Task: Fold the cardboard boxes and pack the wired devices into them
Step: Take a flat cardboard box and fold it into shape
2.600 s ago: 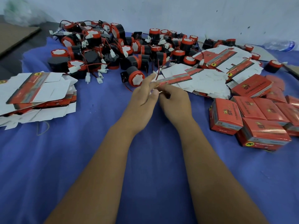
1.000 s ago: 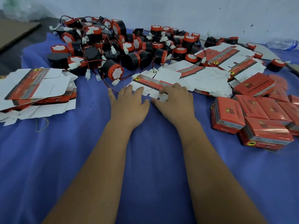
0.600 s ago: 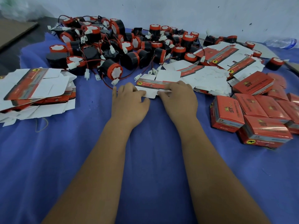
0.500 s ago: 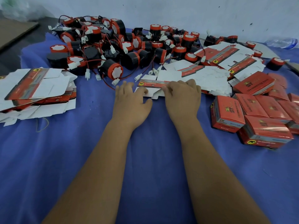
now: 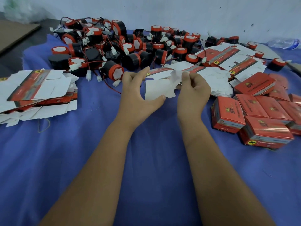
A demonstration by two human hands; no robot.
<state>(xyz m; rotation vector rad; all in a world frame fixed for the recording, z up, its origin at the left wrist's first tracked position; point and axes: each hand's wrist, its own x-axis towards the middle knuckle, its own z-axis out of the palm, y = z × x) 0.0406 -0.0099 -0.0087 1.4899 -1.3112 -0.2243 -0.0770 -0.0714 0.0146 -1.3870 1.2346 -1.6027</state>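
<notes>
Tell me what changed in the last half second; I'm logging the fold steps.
Both hands lifted the flat box blank off the blue cloth: left hand grips its left edge, right hand pinches a flap. Device pile, blank stacks and packed boxes unchanged.

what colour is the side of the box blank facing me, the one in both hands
White, unprinted, on the box blank; a red printed strip shows along its far edge. The head view shows it.

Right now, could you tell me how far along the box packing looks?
Done: a cluster of closed red boxes sits at the right. In hand: the left hand and right hand hold one flat box blank between them, not yet formed. Left: the pile of wired devices and stacks of flat blanks on the blue cloth, so most remains.
</notes>
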